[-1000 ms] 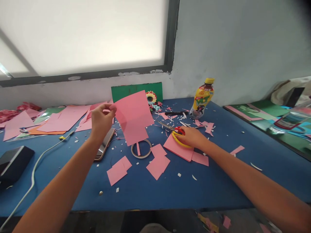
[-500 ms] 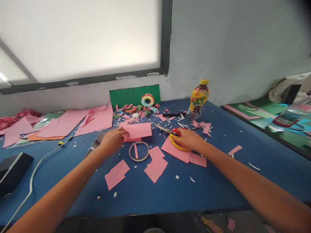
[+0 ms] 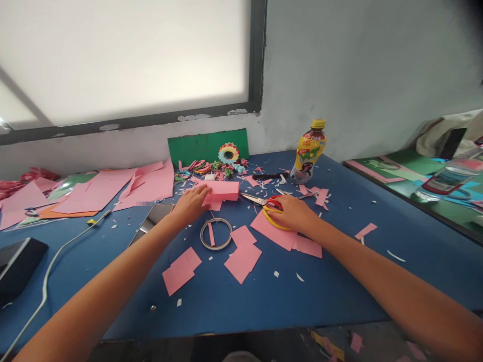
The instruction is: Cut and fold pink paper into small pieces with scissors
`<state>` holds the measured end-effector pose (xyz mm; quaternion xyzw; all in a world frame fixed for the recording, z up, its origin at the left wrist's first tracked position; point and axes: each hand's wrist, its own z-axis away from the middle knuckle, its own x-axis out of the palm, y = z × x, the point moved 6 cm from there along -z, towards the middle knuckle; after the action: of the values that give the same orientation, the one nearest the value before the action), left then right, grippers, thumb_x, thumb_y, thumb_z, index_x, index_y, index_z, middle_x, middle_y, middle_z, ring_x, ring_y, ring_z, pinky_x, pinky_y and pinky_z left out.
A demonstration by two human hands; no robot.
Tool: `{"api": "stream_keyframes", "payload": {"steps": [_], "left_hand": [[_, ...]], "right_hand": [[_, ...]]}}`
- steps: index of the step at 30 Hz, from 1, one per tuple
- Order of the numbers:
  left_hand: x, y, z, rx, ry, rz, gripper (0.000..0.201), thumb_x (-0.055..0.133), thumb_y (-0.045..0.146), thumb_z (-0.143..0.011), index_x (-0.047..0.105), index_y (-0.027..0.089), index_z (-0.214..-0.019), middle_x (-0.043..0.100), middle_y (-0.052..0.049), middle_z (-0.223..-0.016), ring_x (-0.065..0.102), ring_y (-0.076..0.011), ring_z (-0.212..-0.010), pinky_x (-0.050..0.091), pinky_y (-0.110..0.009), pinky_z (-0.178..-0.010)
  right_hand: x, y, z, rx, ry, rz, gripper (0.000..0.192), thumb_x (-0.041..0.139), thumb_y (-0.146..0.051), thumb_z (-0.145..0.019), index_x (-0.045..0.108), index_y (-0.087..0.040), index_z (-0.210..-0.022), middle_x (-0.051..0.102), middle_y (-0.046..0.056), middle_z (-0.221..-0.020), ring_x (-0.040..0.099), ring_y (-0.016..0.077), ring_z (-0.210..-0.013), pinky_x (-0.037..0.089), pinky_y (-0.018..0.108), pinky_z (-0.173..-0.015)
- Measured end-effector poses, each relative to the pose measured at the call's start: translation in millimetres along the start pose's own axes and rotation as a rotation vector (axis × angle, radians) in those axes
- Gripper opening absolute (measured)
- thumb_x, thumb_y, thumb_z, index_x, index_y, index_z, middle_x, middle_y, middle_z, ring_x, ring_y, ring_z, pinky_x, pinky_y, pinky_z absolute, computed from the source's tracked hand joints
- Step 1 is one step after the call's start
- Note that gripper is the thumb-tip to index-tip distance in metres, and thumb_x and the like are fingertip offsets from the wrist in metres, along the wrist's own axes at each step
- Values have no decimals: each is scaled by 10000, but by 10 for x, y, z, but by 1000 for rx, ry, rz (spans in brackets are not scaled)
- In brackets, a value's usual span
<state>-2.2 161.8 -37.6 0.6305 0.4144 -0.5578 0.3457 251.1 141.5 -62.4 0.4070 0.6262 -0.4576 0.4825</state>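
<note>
Scrap-strewn blue table [image 3: 339, 281] under window [image 3: 124, 55]

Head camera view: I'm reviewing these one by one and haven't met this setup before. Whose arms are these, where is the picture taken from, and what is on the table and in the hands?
There is no machine here: the camera sits on a person's head and looks forward and down, so both arms are that person's own. The left hand lies flat on a folded pink paper, pressing it onto the blue table. The right hand rests on the yellow-handled scissors, which lie on a pink sheet; whether its grip has closed is unclear. Nearby lie a tape ring, loose pink squares, paper scraps, a phone and a yellow-capped bottle. A paper wreath leans on green card by the wall.
</note>
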Motion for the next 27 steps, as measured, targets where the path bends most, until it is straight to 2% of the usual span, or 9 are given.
{"api": "stream_keyframes", "payload": {"steps": [3, 5, 9, 10, 12, 14, 16, 22, 27], "left_hand": [[-148, 16, 27, -63, 37, 2, 367, 441, 234, -823, 486, 147, -1176, 407, -144, -1354, 398, -274, -1226, 299, -413, -999], [-263, 8, 174, -118, 21, 23, 291, 420, 294, -834, 559, 160, -1052, 541, -137, -1201, 528, -270, -1073, 391, -392, -899], [-335, -12, 743, -202, -177, 113, 339, 513, 517, -737, 625, 197, -752, 657, -64, -741, 618, -225, -659, 442, -281, -538], [-274, -13, 914, -248, -299, 203, 358, 560, 544, -688, 622, 210, -801, 659, -57, -779, 617, -219, -663, 430, -264, -513], [-203, 38, 1183, -271, -410, 321, 451, 661, 519, -588, 593, 234, -931, 655, -50, -897, 616, -226, -729, 427, -258, -531], [-184, 78, 1319, -292, -396, 332, 439, 666, 456, -595, 569, 228, -957, 646, -50, -913, 606, -234, -767, 414, -264, -558], [-153, 94, 1365, -342, -421, 314, 372, 647, 428, -610, 568, 219, -907, 641, -39, -826, 594, -232, -716, 377, -261, -517], [-130, 129, 1255, -308, -457, 368, 185, 615, 388, -642, 599, 211, -696, 618, -23, -711, 555, -207, -643, 318, -244, -467], [-111, 249, 1127, -289, -393, 734, 234, 540, 390, -738, 659, 213, -834, 627, -23, -725, 548, -167, -633, 332, -220, -457]], "right_hand": [[-30, 7, 3, -3, 1, 12, 396, 401, -439, -829, 618, -134, -960, 624, 134, -967, 576, 250, -875, 432, 318, -711], [-81, -2, 14, -6, 10, 24, 408, 393, -439, -840, 624, -119, -943, 615, 153, -948, 568, 261, -879, 432, 337, -731], [-196, -166, 112, -66, 44, -2, 372, 431, -414, -846, 614, -121, -981, 600, 136, -996, 545, 242, -955, 416, 331, -833], [-199, -263, 160, -128, 30, -40, 359, 463, -422, -836, 608, -138, -1002, 601, 112, -1027, 538, 218, -983, 405, 304, -867], [-159, -534, 296, -346, -58, -184, 422, 555, -474, -778, 586, -168, -1066, 585, 77, -1116, 510, 197, -1060, 378, 278, -928], [-84, -804, 471, -571, -204, -323, 525, 612, -504, -724, 558, -182, -1135, 536, 77, -1221, 484, 212, -1115, 368, 308, -958], [-17, -963, 592, -666, -297, -371, 546, 634, -473, -719, 540, -186, -1173, 492, 88, -1286, 454, 239, -1158, 348, 353, -985], [76, -959, 553, -560, -288, -520, 267, 566, -183, -790, 595, -188, -1055, 582, 78, -1144, 548, 181, -1018, 432, 308, -889], [126, -771, 402, -351, -214, -610, 205, 554, -159, -758, 648, -184, -938, 676, 40, -874, 613, 152, -775, 487, 274, -708]]}}
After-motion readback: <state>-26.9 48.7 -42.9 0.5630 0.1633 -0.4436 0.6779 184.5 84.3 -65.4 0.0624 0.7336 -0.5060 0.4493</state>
